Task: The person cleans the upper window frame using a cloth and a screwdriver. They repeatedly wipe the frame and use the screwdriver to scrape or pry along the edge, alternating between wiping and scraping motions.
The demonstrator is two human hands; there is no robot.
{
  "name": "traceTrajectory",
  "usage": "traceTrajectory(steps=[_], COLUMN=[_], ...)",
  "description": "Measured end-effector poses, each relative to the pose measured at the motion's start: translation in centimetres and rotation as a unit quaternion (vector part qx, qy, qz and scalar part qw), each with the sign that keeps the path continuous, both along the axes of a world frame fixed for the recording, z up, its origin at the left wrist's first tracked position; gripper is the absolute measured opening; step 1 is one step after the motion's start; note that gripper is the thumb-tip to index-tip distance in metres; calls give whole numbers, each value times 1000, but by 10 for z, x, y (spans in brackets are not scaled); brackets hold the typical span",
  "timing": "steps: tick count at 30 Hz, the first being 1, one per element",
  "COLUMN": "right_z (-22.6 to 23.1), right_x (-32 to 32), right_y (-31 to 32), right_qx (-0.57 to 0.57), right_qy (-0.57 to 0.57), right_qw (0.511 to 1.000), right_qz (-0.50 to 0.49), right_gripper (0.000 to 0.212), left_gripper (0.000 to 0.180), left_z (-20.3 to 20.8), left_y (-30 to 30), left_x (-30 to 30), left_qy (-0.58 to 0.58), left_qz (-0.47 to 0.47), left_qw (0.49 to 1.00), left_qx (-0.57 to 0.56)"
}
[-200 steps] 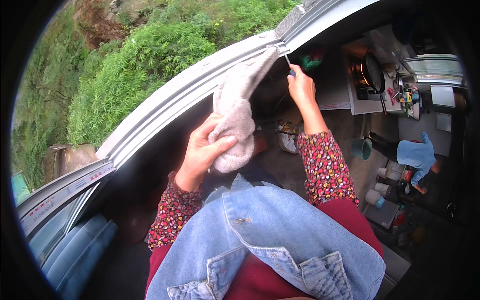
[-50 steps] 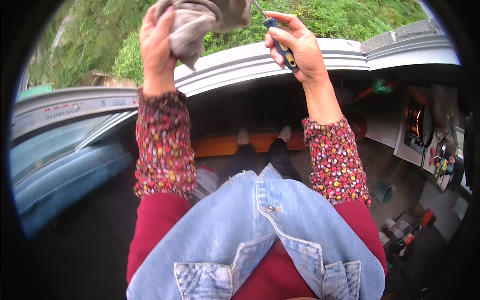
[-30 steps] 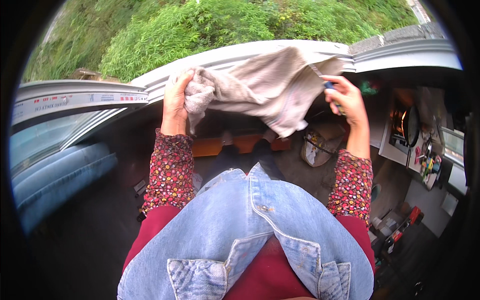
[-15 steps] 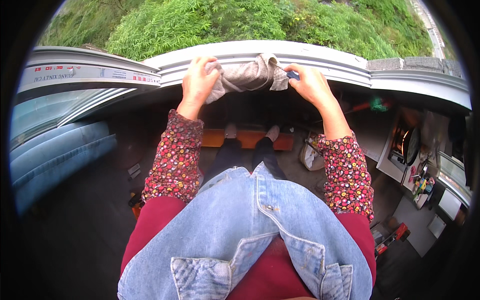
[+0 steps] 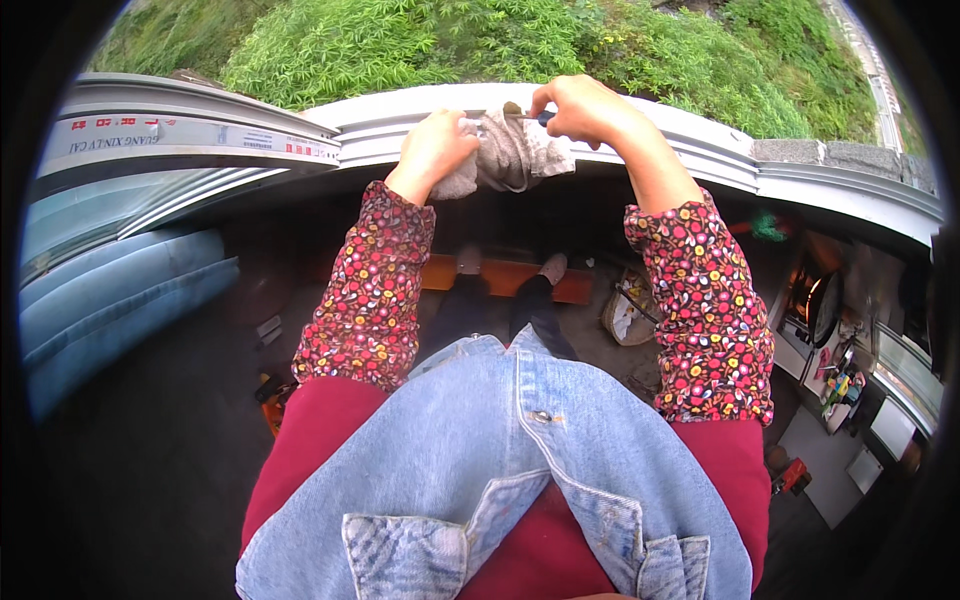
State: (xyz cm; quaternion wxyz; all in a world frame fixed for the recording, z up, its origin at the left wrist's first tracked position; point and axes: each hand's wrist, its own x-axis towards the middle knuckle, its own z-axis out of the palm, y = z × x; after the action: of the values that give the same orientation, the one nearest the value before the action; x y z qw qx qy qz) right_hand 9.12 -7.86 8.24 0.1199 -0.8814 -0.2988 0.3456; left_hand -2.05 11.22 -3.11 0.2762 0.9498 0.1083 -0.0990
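Well, from my remote post I see the cloth point(image 5: 512, 158), greyish, fuzzy and deeply creased, bunched over the inner edge of the white, ridged sill point(image 5: 370, 140). Over the sill, the left hand point(image 5: 435, 152) grasps the cloth's end; the right hand point(image 5: 592, 110) clutches a screwdriver point(image 5: 546, 118), dark-handled and thin-shafted.

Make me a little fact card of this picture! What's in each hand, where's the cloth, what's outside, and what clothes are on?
Left hand: holding the cloth
Right hand: gripping the screwdriver, mostly hidden
Cloth: greyish, bunched at the white window frame
Outside: green plants
Clothes: blue denim, flowery sleeves
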Motion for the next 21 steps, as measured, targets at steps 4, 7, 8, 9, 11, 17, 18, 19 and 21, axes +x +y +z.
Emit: traceTrajectory(steps=[4,7,8,9,11,17,18,19,21], right_z=[-19,-45,-57,-60,-49,-61,-63,-55,-37], right_x=[2,-8,-12,-26,-48,-65,-65,-72,-94], right_y=[-19,-43,-52,-53,-44,-101,-119,-128,-145], right_qx=[38,107,140,201,297,642,652,625,611], right_qy=[99,147,181,255,322,308,277,259,265], right_qw=[991,974,958,917,861,538,518,555,589], right_qz=[-85,-138,-174,-232,-258,-451,-480,-485,-457], right_gripper=[37,35,35,35,35,38,37,38,39], left_gripper=[47,36,32,29,20,26,29,36,35], left_z=[-12,-23,-24,-23,-24,33,49,55,75], left_y=[5,5,2,-2,-6,32,33,38,30], left_x=[-12,-26,-34,-44,-55,-86,-88,-90,-98], left_qy=[-88,-244,-247,-248,-247,-131,-109,-82,-34], left_qz=[40,105,154,205,282,237,198,154,104], left_qw=[989,942,919,890,821,684,672,702,719], left_qx=[-114,-203,-265,-323,-431,-677,-705,-690,-686])
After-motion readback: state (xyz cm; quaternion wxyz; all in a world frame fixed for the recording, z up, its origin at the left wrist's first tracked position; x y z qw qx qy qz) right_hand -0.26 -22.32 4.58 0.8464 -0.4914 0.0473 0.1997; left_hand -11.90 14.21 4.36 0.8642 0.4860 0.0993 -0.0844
